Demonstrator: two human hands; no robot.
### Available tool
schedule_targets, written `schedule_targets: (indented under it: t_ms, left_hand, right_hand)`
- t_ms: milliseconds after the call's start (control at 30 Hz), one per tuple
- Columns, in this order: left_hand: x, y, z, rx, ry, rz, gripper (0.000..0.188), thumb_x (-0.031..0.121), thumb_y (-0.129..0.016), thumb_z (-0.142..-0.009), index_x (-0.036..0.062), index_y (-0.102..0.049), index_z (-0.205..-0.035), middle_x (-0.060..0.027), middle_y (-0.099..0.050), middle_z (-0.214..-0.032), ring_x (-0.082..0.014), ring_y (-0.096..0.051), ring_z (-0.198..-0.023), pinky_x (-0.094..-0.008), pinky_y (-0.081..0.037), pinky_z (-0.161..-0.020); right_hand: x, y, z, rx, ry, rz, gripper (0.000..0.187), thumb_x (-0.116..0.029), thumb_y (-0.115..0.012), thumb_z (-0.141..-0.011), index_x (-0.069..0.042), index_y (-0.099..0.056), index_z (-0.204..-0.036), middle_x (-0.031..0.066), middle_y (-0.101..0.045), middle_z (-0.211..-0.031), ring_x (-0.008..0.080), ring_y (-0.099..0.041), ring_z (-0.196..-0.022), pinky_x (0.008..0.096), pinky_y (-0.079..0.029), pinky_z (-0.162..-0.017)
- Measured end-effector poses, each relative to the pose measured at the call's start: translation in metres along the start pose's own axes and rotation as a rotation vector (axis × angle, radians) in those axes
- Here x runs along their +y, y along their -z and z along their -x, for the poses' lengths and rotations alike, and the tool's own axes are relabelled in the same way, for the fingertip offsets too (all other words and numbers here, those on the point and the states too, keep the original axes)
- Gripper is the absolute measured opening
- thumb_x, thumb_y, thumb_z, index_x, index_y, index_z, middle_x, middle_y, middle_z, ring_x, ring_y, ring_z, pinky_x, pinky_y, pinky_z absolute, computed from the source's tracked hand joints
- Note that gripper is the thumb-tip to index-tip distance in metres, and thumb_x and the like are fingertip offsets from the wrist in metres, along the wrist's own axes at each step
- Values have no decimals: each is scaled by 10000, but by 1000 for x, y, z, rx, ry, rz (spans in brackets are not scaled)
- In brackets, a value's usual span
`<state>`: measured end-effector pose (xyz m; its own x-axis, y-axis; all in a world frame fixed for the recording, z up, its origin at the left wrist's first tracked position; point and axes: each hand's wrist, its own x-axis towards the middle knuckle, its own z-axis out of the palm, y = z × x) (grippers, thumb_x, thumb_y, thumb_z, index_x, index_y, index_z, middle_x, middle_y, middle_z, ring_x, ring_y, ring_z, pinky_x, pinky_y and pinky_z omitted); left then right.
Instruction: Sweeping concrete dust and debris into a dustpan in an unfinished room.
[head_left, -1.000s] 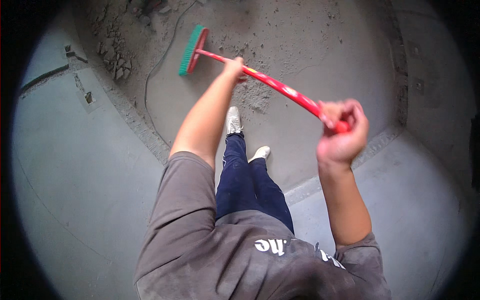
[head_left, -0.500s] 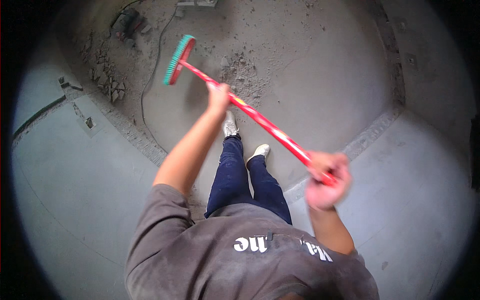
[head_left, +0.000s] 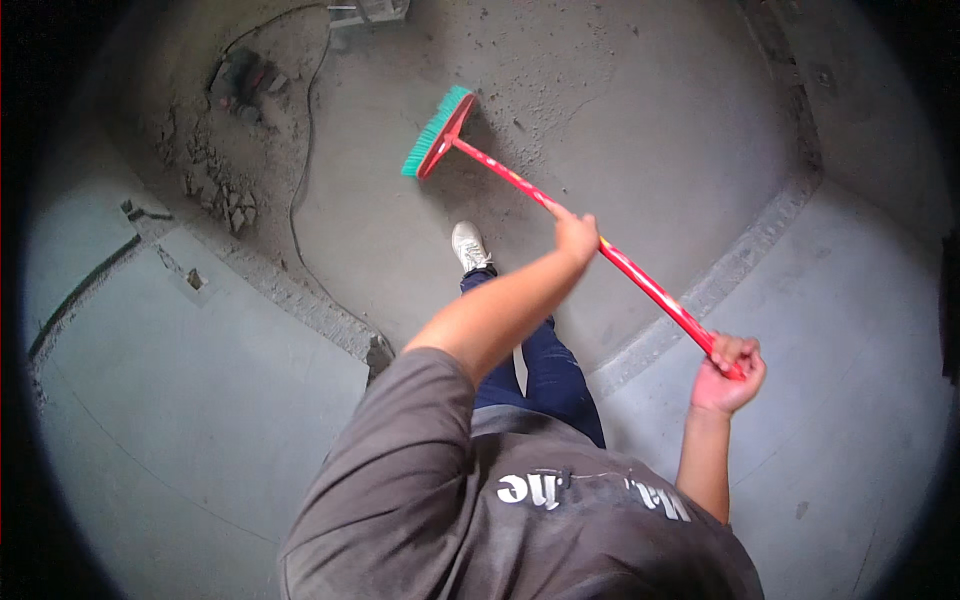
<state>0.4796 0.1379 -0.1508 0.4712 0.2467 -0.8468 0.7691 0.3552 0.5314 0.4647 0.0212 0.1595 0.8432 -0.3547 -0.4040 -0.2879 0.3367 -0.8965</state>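
A broom (head_left: 655,291) with a long red handle and a red head with green bristles runs slantwise in front of me. My left hand (head_left: 576,236) is closed around the middle of its handle. At the near right, my right hand (head_left: 729,374) grips the end of the handle. The broom head (head_left: 440,132) points away to the far left, over dusty concrete with scattered grit (head_left: 520,130) beside it. Whether the bristles touch the floor I cannot tell.
At the far left lie a dark power tool (head_left: 243,80) and broken rubble (head_left: 225,195), with a dark cable (head_left: 303,160) running past them. A grey object (head_left: 368,12) stands at the far edge. Grey walls (head_left: 190,400) flank the opening, and my shoe (head_left: 469,247) is on the floor.
Both hands and the broom have moved to the right. The grit pile that lay near the handle now shows less, with smoother floor there.
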Motion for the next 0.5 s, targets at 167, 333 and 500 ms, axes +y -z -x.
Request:
schedule_targets:
  t_ms: [167,333,500]
  left_hand:
    - [25,31,37,63,-100,237,909,-107,-450,-772,174,140,-1404,-142,-426,-1077,-209,-600,-713,-292,-518,-596]
    - [60,165,-68,127,-180,110,374,57,-452,-802,64,-260,-1123,-82,-466,-857,-227,-626,-682,-343,-508,-554]
    - [46,124,-74,-58,118,-14,363,109,-449,-798,113,-263,-1109,-99,-496,-911,-234,-637,-679,-416,-526,-522]
  right_hand:
    - [-7,16,4,-33,-65,-117,185,-210,-382,-855,-116,-411,-699,-7,-305,-502,121,-325,-506,313,-371,-737]
    - [123,-70,19,-235,-151,-44,152,-158,-385,-861,-37,-468,-825,77,-485,-623,184,-466,-604,365,-421,-730]
    - [97,-80,16,13,-72,-101,163,-168,-347,-897,-48,-427,-821,54,-426,-555,187,-437,-574,368,-406,-704]
